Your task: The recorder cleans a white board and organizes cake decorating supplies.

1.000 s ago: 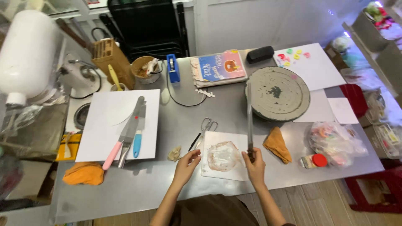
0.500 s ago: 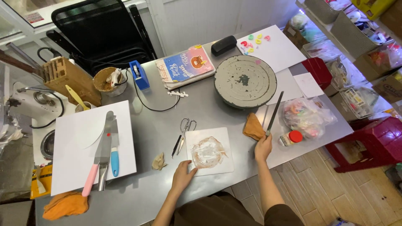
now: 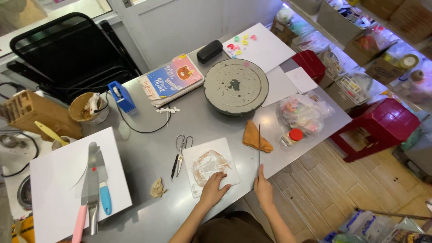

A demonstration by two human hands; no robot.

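My left hand (image 3: 214, 188) lies flat on the near edge of a small white square board (image 3: 210, 165) smeared with pale cream. My right hand (image 3: 262, 185) grips the handle of a long thin spatula (image 3: 259, 146), whose blade points away from me, on edge above the steel table (image 3: 148, 144). The blade tip is beside a crumpled orange cloth (image 3: 255, 137). A grey round turntable (image 3: 236, 86) stands beyond the cloth.
Scissors (image 3: 181, 148) and a black pen (image 3: 174, 167) lie left of the board. A large white board (image 3: 67, 180) at the left carries pink- and blue-handled spatulas. A book (image 3: 173, 78), a bag of decorations (image 3: 303, 111), a red-capped bottle (image 3: 291, 136) and red stools (image 3: 382, 126) are to the right.
The view has swung left and closer. My left hand has moved onto the white board's near edge. My right hand still holds the spatula, now upright beside the orange cloth.
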